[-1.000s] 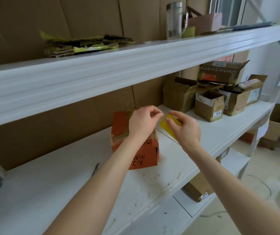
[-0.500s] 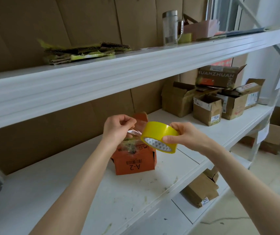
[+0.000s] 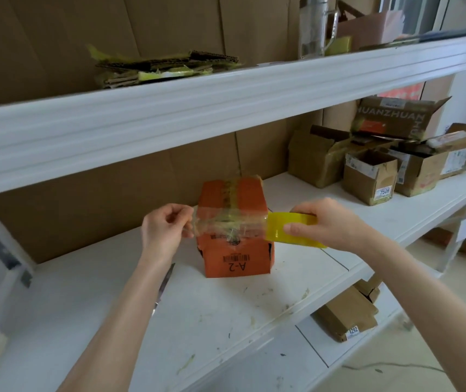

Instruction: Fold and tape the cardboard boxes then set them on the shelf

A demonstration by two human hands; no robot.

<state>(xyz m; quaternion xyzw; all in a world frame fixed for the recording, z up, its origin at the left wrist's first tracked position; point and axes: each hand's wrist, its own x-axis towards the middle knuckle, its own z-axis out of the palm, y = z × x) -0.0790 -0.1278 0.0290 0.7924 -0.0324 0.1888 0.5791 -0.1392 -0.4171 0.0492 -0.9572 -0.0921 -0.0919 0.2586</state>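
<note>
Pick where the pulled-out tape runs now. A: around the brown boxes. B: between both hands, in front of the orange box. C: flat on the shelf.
B: the left hand pinches its free end, the right hand holds the yellow tape roll, the orange box behind it.

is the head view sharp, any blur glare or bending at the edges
In the head view, the upper shelf edge bows, wide-angle distortion; the orange box is sharp enough to read A-2; the stretched tape between the left hand and the tape roll in the right hand catches a faint sheen; the left margin looks smeared.
</note>
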